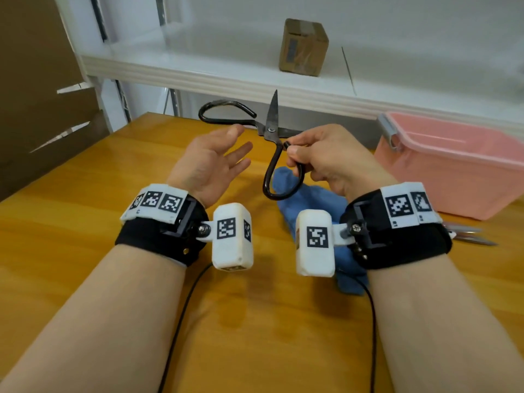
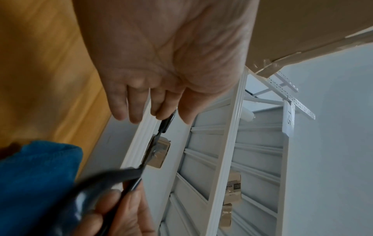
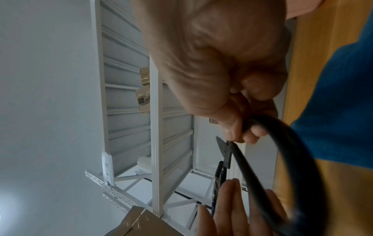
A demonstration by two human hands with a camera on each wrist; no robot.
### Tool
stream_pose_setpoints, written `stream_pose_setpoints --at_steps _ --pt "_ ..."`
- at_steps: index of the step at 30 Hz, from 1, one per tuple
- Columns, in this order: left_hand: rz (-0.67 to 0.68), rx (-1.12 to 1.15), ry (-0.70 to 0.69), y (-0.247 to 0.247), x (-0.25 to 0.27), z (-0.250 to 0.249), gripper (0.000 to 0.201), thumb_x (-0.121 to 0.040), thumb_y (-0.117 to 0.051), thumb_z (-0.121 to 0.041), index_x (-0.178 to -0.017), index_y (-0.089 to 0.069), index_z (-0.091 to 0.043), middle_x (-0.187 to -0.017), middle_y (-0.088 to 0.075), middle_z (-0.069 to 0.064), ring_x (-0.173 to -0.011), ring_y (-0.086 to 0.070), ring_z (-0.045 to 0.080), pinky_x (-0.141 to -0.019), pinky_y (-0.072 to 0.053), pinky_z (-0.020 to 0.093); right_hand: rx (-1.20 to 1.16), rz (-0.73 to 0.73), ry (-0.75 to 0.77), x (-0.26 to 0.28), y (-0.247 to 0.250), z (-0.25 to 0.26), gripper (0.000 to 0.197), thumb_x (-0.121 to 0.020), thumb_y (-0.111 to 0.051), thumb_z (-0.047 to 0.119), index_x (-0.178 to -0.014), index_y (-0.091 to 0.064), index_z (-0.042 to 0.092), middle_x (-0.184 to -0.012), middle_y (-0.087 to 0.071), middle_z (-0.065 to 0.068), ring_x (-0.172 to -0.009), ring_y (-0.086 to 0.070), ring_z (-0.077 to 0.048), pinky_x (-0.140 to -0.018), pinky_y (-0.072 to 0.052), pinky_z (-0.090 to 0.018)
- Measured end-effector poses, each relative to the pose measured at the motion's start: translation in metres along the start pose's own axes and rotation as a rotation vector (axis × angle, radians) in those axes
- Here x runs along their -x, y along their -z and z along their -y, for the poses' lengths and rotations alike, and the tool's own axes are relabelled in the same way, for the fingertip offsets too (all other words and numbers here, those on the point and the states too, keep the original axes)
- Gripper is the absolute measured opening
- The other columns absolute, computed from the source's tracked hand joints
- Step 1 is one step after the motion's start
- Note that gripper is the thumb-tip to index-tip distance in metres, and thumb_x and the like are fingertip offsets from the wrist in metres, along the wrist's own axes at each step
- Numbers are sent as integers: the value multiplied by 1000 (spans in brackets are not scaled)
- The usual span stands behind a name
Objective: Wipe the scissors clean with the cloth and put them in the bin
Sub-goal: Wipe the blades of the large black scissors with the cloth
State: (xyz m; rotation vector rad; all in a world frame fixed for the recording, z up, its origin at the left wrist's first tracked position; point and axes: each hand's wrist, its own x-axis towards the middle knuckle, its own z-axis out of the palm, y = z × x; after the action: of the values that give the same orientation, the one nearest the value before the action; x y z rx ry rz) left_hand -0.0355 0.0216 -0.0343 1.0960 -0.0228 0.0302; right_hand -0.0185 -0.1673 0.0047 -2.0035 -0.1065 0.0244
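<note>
Item: scissors point(image 1: 270, 130), black iron, blades spread, aloft. I have my right hand point(image 1: 329, 157) clamped round the near handle loop; left hand point(image 1: 215, 163) beside, fingers apart, empty. Likely heavy, rigid, sharp-tipped: hold loops only. Below grip: cloth point(image 1: 309, 202). Right: bin point(image 1: 453, 171).

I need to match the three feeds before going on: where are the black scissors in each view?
Head: scissors upper centre, opened wide, one loop held by the right hand, the left hand open beside them.
Left wrist: lower centre, running from the fingertips down to a blurred dark loop.
Right wrist: lower right, big blurred loop with the pivot at centre.
Shared landmark: the blue cloth, left edge and right edge.
</note>
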Motion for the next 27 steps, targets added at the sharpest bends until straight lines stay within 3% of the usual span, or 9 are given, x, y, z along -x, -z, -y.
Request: stream_pose_setpoints --at_steps 3,7,10,13,16,18,22,27 --pt "47 85 -8 2 0 -1 45 -98 -50 -15 -140 -45 -2 -142 -53 4 -121 -60 29 -104 -46 43 -70 -23 -2 0 0 -2 13 -97 -61 9 -106 -69 15 -78 -70 -5 -52 -60 -8 -44 -40 -17" --pt "157 93 27 -5 4 1 40 -98 -50 -15 -137 -47 -6 -139 -56 7 -121 -59 31 -102 -48 44 -58 -4 53 1 -8 -1 15 -96 -64 9 -106 -70 18 -78 -70 0 -60 -62 -8 -50 -45 -16" --pt "149 85 53 -6 4 4 40 -98 -52 -14 -138 -47 -11 -126 -62 3 -120 -59 28 -93 -53 41 -50 13 70 5 -15 2 16 -96 -63 7 -107 -69 16 -80 -67 0 -62 -61 -6 -47 -44 -12" --pt "138 72 68 -7 4 6 44 -98 -54 -14 -141 -44 -13 -122 -63 2 -109 -62 23 -82 -56 38 -88 36 62 9 -18 2 14 -96 -62 5 -103 -68 16 -79 -66 -1 -63 -60 -6 -46 -44 -11" --pt "118 10 46 -12 4 9 24 -99 -52 -10 -121 -47 -17 -111 -64 6 -90 -64 23 -80 -57 41 -122 109 53 13 -23 2 13 -96 -64 8 -97 -68 20 -79 -71 -2 -63 -63 -9 -48 -45 -15" --pt "77 5 43 -13 5 9 19 -99 -50 -7 -113 -45 -18 -108 -63 9 -82 -64 24 -78 -57 41 -154 183 40 14 -21 3 14 -95 -65 9 -107 -69 17 -84 -74 -4 -66 -68 -11 -52 -50 -20" --pt "-9 23 3 -6 1 3 21 -100 -48 -5 -114 -43 -20 -122 -63 11 -95 -71 31 -63 -57 32 -73 199 -2 11 6 2 23 -95 -67 12 -118 -65 15 -94 -76 -10 -77 -74 -19 -59 -56 -26" --pt "-56 59 -21 0 0 1 35 -101 -46 -5 -129 -38 -24 -114 -65 10 -94 -72 28 -57 -54 25 31 7 -18 11 48 -7 8 -95 -65 11 -100 -69 16 -89 -75 -8 -67 -68 -13 -51 -52 -19"
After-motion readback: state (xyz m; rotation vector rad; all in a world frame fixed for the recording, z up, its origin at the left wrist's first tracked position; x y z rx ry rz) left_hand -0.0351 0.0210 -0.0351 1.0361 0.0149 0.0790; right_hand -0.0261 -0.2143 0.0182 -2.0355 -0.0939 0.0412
